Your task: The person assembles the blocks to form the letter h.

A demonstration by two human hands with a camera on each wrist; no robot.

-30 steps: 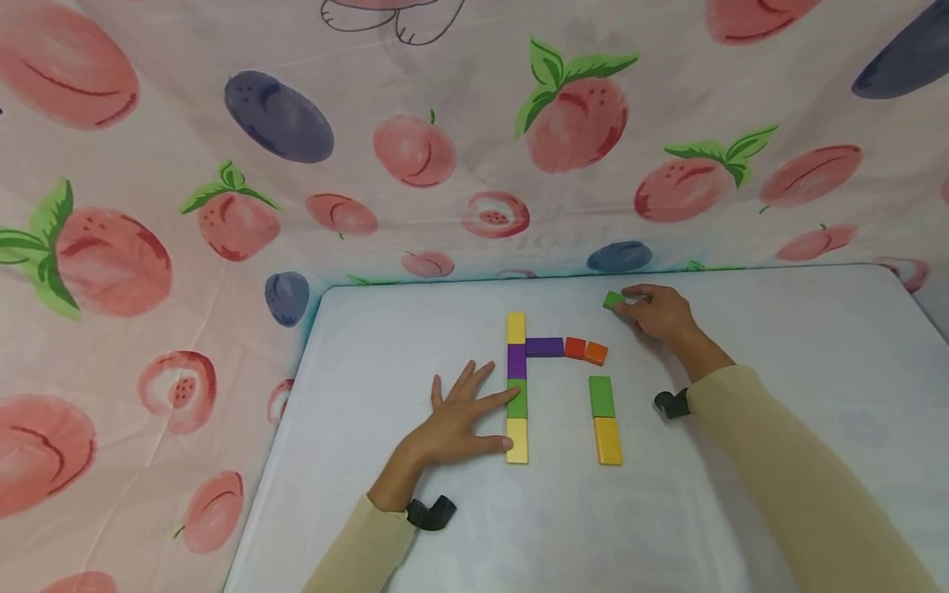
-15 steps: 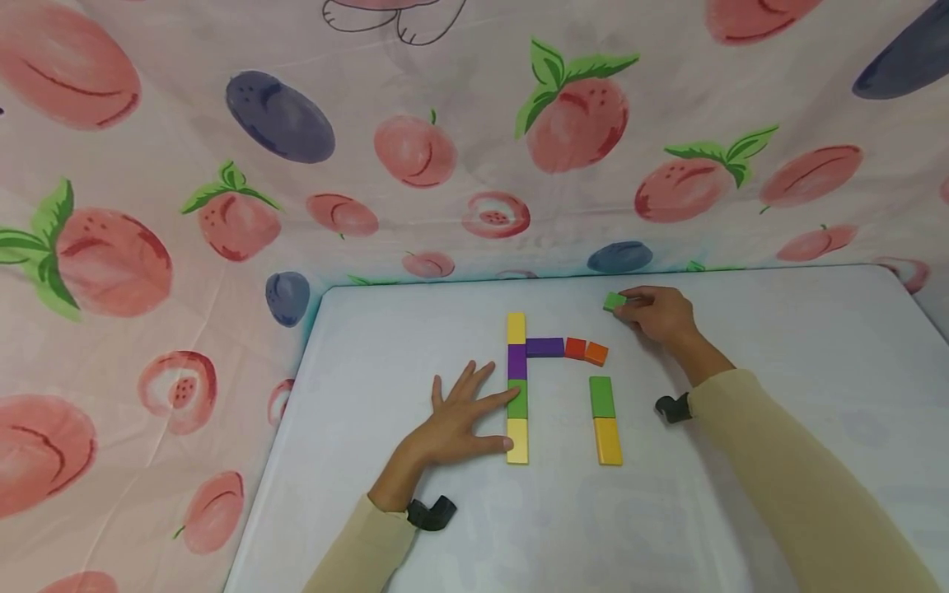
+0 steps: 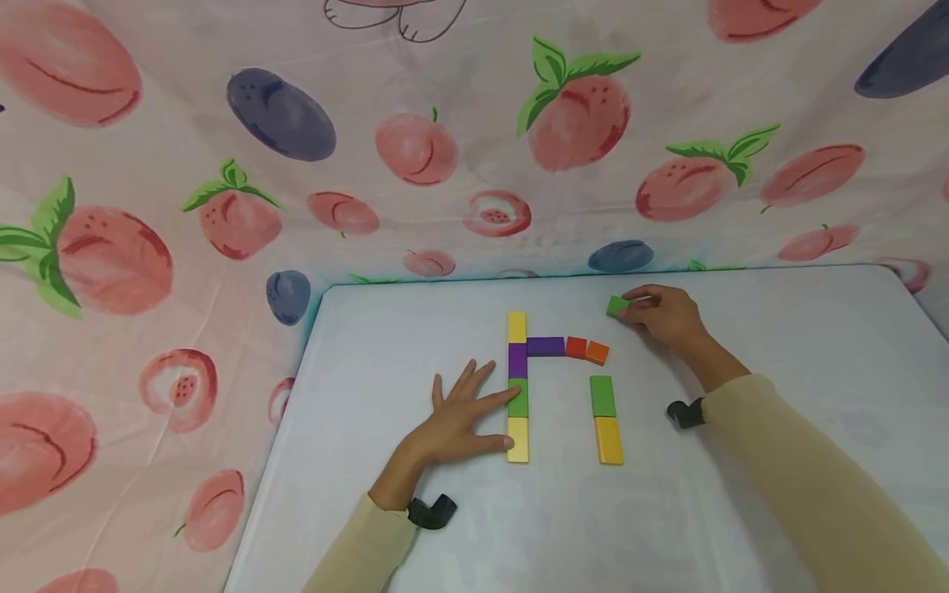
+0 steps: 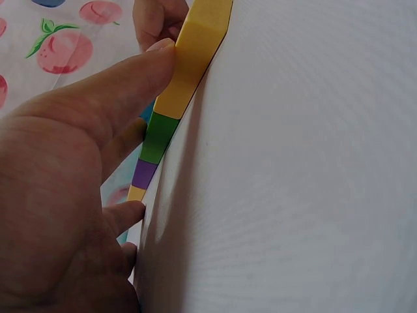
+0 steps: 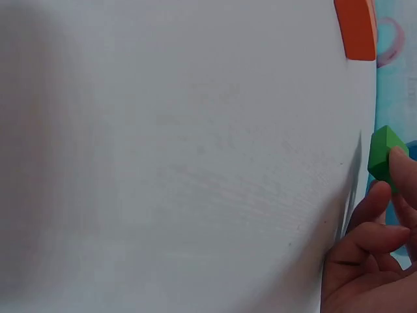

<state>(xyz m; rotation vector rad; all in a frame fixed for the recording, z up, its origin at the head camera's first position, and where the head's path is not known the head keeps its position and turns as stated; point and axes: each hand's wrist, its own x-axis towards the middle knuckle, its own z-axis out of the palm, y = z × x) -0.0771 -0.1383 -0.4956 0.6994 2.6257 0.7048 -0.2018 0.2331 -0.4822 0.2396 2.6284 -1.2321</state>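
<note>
My left hand lies with fingers spread at a straight column of blocks; the thumb touches the pale yellow block and the index finger the green block. Above these in the column are a purple block and another yellow block. Near the far edge, my right hand pinches a small green block between thumb and fingers. The right wrist view shows this green block at the fingertips, over the table, with an orange block farther off.
From the column a violet block, a red block and an orange block run right, bending slightly down. Below the orange one, a green block and an amber block stand end to end. The white table meets a fruit-patterned cloth.
My right hand, with the small green block, has shifted a little toward me and to the right. The left hand and the laid blocks stay where they were.
</note>
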